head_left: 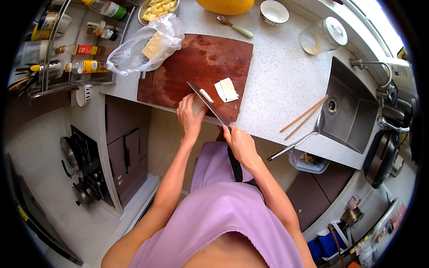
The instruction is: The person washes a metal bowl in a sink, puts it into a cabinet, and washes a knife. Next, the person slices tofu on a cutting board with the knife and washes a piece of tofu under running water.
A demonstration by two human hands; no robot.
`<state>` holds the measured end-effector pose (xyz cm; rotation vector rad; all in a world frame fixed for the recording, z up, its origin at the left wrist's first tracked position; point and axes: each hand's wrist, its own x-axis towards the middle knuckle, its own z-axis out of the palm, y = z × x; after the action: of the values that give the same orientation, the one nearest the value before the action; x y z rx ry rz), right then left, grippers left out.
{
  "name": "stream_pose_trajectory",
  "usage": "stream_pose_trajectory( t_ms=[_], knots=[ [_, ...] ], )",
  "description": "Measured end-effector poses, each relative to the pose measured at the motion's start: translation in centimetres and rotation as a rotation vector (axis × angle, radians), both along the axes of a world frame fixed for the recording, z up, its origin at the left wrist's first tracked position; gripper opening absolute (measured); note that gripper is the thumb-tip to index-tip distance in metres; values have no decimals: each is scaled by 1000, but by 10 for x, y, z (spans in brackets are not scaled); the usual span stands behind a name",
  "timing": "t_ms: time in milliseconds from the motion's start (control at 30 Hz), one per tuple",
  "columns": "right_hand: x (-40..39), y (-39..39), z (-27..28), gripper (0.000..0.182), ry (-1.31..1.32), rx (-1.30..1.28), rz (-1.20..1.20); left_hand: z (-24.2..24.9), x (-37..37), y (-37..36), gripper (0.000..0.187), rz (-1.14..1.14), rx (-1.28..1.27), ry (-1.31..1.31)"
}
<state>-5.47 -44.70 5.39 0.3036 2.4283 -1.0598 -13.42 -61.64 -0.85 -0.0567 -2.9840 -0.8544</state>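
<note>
My left hand [190, 117] is closed round a pale block that looks like firm tofu [198, 106], near the front edge of the brown cutting board [178, 80]. In my right hand [241, 143] is the handle of a kitchen knife [209, 104]. Its blade lies against the block's right side, pointing up and left. A thin white slice [206, 95] stands along the blade's far side. Several white slices [226, 90] lie in a small pile to the right on the board. A clear plastic bag [129, 56] with a beige block [153, 46] rests on the board's upper left corner.
Behind the board are a bowl of yellow cubes [158, 10], a peeler [235, 27] and a white bowl [274, 12]. A glass jar [324, 35] stands further right. Chopsticks [305, 117] and a ladle [297, 142] lie by the sink [346, 109]. A bottle rack [89, 67] is left.
</note>
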Motion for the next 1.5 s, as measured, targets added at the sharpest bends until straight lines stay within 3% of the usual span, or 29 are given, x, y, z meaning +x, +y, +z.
stream_pose_trajectory(
  t_ms=[100,167,200,267,367,400,467,500,533,600,633,667,733,867,1200,1500],
  knots=[
    [1,0,-18,42,7,-26,-28,5,-2,1,57,-54,-63,11],
    [2,13,-26,45,85,-253,-175,10,-3,1,59,-100,-71,19],
    [4,18,-29,45,92,-249,-174,13,-5,1,61,-143,-81,22],
    [7,26,-24,47,-50,-395,-368,20,-12,-6,62,-162,-74,-42],
    [11,37,-21,49,-7,-358,-362,36,-28,-17,57,-532,-34,-116],
    [13,39,-17,51,9,-333,-340,39,-36,-20,57,-536,-32,-121],
    [12,39,-8,49,51,-298,-326,40,-51,-26,55,-1028,-266,40],
    [11,39,-4,46,49,-305,-310,41,-54,-28,57,-1089,-250,34],
    [10,38,-1,44,48,-312,-293,48,-54,-29,57,-1086,-250,34],
    [11,34,3,43,57,-261,-254,64,-53,-32,61,-869,-241,-50],
    [12,30,4,42,63,-210,-219,66,-48,-34,64,-701,-5,-174],
    [14,25,5,42,61,-215,-221,62,-40,-35,64,-703,-10,-178],
    [17,16,7,40,72,-172,-177,42,-22,-30,72,-361,186,-164],
    [22,2,11,39,106,-94,-116,15,-6,-11,64,-227,222,-38],
    [31,-6,15,41,-9,-209,-203,8,-3,-7,56,-160,247,61],
    [25,-12,22,42,-87,-152,-169,5,-4,-11,55,-185,260,55]
  ],
)
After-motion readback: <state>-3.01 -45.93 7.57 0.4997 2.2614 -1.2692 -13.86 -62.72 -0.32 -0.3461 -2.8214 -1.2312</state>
